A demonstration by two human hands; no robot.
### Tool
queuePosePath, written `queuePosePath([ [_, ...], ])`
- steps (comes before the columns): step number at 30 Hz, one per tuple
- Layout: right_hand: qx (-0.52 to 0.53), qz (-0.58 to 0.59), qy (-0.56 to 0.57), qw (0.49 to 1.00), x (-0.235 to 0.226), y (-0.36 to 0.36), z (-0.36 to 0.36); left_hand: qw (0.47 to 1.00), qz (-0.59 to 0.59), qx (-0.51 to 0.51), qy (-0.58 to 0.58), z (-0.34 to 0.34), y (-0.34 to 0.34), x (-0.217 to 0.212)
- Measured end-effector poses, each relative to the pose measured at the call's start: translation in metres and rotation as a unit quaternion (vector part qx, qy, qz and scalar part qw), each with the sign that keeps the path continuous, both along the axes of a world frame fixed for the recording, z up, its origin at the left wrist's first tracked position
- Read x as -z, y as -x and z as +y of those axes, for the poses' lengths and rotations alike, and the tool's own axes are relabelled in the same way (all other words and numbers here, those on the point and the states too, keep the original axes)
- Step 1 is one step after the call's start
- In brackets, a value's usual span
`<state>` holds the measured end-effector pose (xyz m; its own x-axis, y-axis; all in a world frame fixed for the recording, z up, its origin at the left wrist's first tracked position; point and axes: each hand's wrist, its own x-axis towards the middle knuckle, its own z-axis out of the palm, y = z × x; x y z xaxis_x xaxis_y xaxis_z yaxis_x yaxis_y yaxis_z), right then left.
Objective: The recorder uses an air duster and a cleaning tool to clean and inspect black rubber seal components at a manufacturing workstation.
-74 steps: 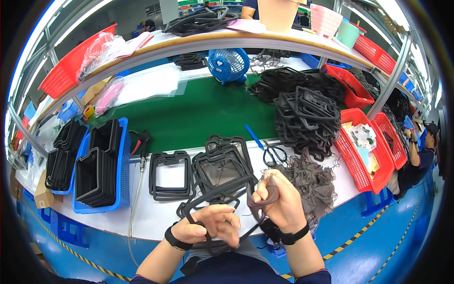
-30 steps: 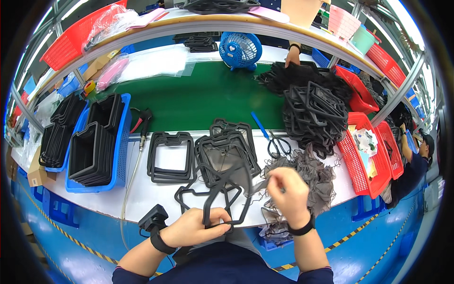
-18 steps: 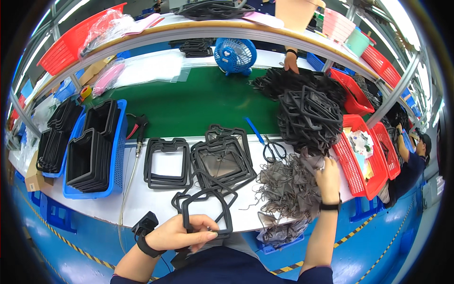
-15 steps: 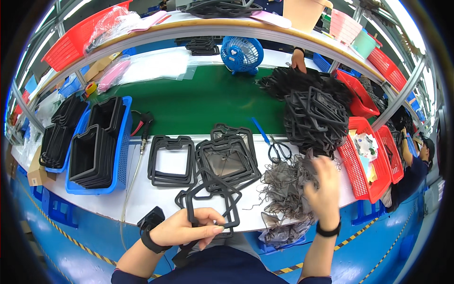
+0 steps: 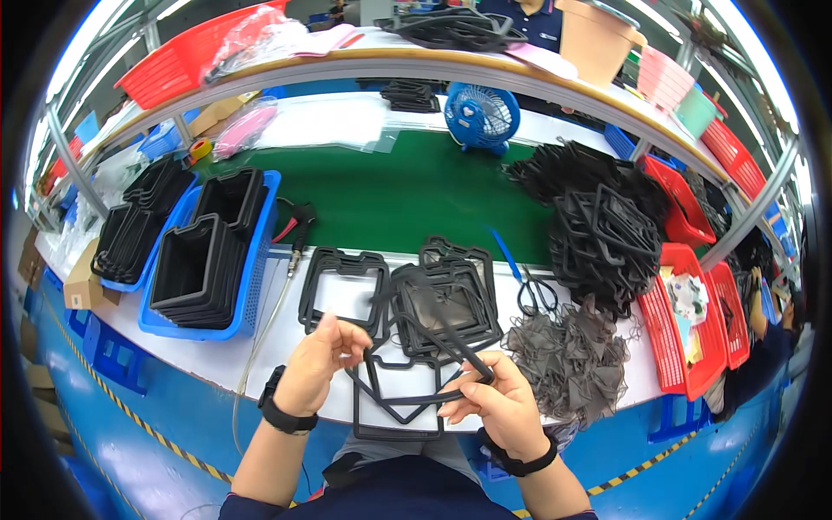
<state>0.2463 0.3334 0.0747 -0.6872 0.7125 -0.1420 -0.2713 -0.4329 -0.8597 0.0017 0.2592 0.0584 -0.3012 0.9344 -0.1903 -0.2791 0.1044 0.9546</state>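
Note:
A thin black rectangular frame (image 5: 475,360) is held tilted above the near edge of the table. My right hand (image 5: 498,403) pinches its right side between thumb and fingers. At its left end, the curled fingers of my left hand (image 5: 325,364) meet the frame, the thumb raised. Beneath it lie more loose black frames (image 5: 399,433). Just beyond are a stack of open frames (image 5: 310,290) and a stack of frames with dark mesh (image 5: 446,303). Right of my right hand spreads a heap of grey mesh scraps (image 5: 572,355).
Scissors (image 5: 537,299) and a blue tool (image 5: 505,251) lie beyond the scraps, beside a tall black frame pile (image 5: 602,243). Blue baskets (image 5: 260,251) of black bins stand left, a red basket (image 5: 663,347) right. A blue fan (image 5: 481,117) sits under the shelf (image 5: 347,65).
My right hand has left the mesh scraps and moved left onto the frame. My left hand has shifted to the frame's left end, and the frame is raised and turned. The view has shifted.

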Motion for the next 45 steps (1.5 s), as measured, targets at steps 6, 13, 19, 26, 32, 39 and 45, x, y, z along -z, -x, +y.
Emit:
queuePosePath([
  [6, -0.016, 0.044, 0.059, 0.997, 0.012, 0.015, -0.001, 0.989, 0.074, -0.116, -0.054, -0.001, -0.016, 0.032],
  [13, -0.066, 0.029, 0.049, 0.996, 0.012, 0.028, 0.008, 0.985, -0.168, 0.016, 0.029, -0.019, -0.002, 0.024],
  [19, -0.091, -0.121, 0.006, 0.989, 0.033, 0.059, 0.02, 0.993, -0.006, -0.119, -0.021, -0.005, 0.034, 0.031],
  [26, -0.108, -0.208, -0.062, 0.97, 0.058, 0.116, 0.045, 0.952, 0.187, -0.239, 0.026, 0.04, 0.078, 0.068],
  [32, 0.029, -0.396, -0.588, 0.704, 0.059, 0.107, 0.055, 0.809, 0.501, -0.289, 0.107, 0.052, 0.103, 0.103],
  [39, 0.138, -0.62, -0.503, 0.586, 0.088, 0.012, 0.124, 0.776, 0.569, -0.268, -0.046, 0.047, 0.038, 0.068],
  [45, 0.291, -0.4, -0.477, 0.727, 0.074, 0.021, 0.118, 0.932, 0.338, -0.114, -0.066, 0.051, -0.012, 0.05],
])
